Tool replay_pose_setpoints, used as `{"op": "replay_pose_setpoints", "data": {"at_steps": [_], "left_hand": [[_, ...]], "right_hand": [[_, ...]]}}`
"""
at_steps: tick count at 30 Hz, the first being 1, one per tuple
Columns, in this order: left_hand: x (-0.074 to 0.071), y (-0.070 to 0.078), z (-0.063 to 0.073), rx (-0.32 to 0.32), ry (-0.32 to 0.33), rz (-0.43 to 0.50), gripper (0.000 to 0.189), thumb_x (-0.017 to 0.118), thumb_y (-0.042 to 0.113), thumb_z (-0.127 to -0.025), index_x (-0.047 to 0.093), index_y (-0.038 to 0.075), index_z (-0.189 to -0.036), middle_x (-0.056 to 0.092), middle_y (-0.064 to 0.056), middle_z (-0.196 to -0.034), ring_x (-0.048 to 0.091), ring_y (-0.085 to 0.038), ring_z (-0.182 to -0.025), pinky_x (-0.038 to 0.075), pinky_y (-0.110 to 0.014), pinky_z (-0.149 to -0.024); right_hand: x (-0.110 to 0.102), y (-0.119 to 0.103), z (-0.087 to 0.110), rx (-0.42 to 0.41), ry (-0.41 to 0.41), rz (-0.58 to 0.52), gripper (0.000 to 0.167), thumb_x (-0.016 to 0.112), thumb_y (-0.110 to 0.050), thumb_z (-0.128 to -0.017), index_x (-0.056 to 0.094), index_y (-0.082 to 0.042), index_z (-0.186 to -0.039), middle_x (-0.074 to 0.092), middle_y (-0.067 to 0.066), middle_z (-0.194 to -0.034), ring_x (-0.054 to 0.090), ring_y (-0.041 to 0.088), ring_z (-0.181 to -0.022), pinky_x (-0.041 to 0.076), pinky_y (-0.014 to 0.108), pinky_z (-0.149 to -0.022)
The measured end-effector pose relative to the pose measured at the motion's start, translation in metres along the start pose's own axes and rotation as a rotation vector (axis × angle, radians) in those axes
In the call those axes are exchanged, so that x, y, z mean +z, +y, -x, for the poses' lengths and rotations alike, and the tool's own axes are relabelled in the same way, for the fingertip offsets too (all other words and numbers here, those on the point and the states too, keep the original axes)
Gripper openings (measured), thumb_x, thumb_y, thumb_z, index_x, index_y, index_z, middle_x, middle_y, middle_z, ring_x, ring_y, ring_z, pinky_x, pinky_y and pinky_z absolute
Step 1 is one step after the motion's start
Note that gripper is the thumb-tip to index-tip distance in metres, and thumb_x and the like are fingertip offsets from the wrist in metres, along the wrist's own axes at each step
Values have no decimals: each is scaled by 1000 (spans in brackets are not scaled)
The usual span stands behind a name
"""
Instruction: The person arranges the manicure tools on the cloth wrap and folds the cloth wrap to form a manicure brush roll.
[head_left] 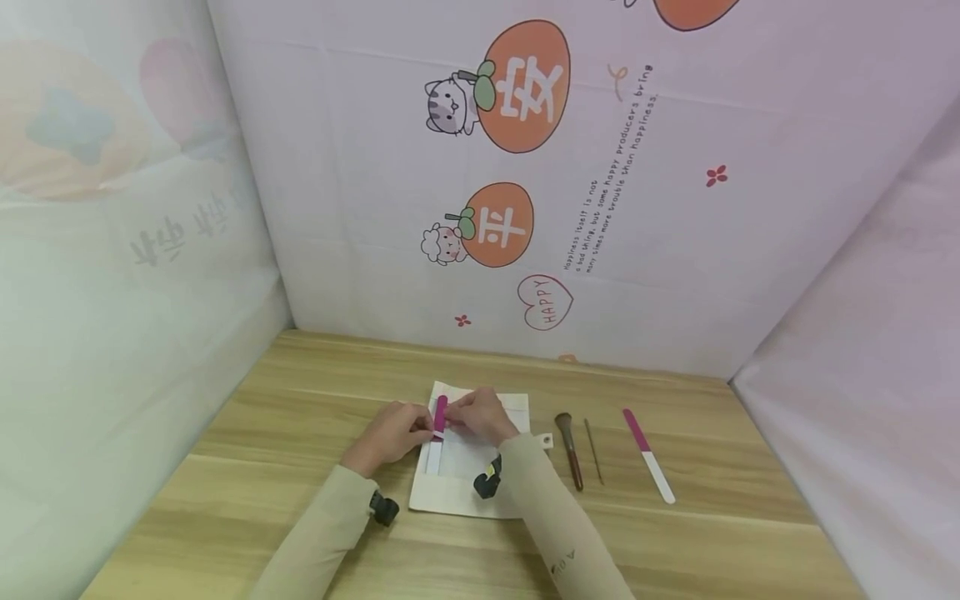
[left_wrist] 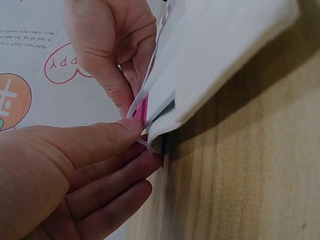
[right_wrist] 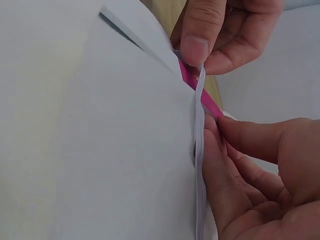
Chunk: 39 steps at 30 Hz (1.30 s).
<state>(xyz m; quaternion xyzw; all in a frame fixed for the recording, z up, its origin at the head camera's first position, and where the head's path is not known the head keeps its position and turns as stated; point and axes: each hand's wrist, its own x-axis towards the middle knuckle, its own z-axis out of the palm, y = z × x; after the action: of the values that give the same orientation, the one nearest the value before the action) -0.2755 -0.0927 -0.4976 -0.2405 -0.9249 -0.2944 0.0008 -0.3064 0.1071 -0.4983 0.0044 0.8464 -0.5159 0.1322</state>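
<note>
A white fabric case [head_left: 438, 497] lies opened flat on the wooden table. Along its left side is a pink-and-white nail file [head_left: 441, 410], whose white end lies lower. My left hand [head_left: 392, 432] pinches the white elastic band [right_wrist: 199, 132] between thumb and fingers, at the case's left part. From the other side my right hand [head_left: 482, 413] pinches the pink part of the file between thumb and finger. In the right wrist view, the pink strip passes behind the ribbed band. The band partly hides the file.
Right of the case lie a makeup brush [head_left: 568, 442] with a dark handle, a thin metal stick [head_left: 594, 454] and a second pink-and-white nail file [head_left: 648, 454]. A snap tab [head_left: 546, 441] sticks out from the case's right edge. Printed cloth walls [head_left: 360, 208] surround the table.
</note>
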Motion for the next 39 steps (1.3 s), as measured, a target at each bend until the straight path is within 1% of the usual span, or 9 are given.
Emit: {"op": "replay_pose_setpoints", "data": {"at_steps": [5,9,16,20,25,29,34,39], "left_hand": [[-1,2,1,-6,-6,-8,10,76,8,-96,75,14,-87,76,3,-86,66,-9,-83,56,-37,-83],[0,2,0,-12,-9,-13,11,76,9,-96,75,14,-87,75,4,-84,64,-8,-81,55,-37,-82],[1,3,0,-19,-5,-24,10,76,11,-96,75,15,-87,75,5,-84,64,-8,-80,55,-37,-83],[1,2,1,-19,0,-30,10,77,11,-96,75,16,-87,74,6,-84,63,-8,-80,55,-37,-81],[2,3,0,-16,4,-36,10,77,10,-96,75,15,-87,75,5,-84,65,-9,-80,56,-38,-83],[4,5,1,-18,-13,-29,9,77,8,-95,75,13,-88,75,2,-87,67,-13,-84,58,-40,-85],[6,6,2,-19,-49,11,5,78,6,-94,75,8,-91,75,-2,-90,66,-15,-86,59,-41,-86],[6,10,1,-19,-44,12,4,79,7,-94,74,7,-93,72,-3,-90,61,-16,-84,57,-40,-85]], "right_hand": [[0,0,4,31,-24,-73,15,77,-12,-96,79,-1,-106,81,8,-89,75,11,-77,62,23,-71],[1,0,7,25,-25,-76,15,76,-11,-97,78,1,-105,81,9,-91,77,11,-78,62,23,-72],[1,2,8,15,-30,-31,10,77,-13,-96,82,-5,-100,82,6,-91,78,12,-81,62,24,-77],[0,3,8,18,-35,2,9,76,-14,-97,82,-8,-101,82,4,-91,77,12,-84,61,23,-80],[-2,3,8,4,-45,22,10,77,-16,-97,83,-9,-101,82,3,-91,77,11,-83,60,23,-80],[-5,3,9,-20,-54,55,12,80,-19,-95,84,-8,-98,82,4,-89,77,12,-81,61,27,-84],[-17,4,10,-45,-61,140,16,81,-24,-93,83,-8,-98,82,3,-89,77,13,-83,60,32,-88],[-41,7,15,-66,-57,232,20,82,-29,-92,83,-12,-102,82,1,-94,73,15,-88,59,36,-86]]}}
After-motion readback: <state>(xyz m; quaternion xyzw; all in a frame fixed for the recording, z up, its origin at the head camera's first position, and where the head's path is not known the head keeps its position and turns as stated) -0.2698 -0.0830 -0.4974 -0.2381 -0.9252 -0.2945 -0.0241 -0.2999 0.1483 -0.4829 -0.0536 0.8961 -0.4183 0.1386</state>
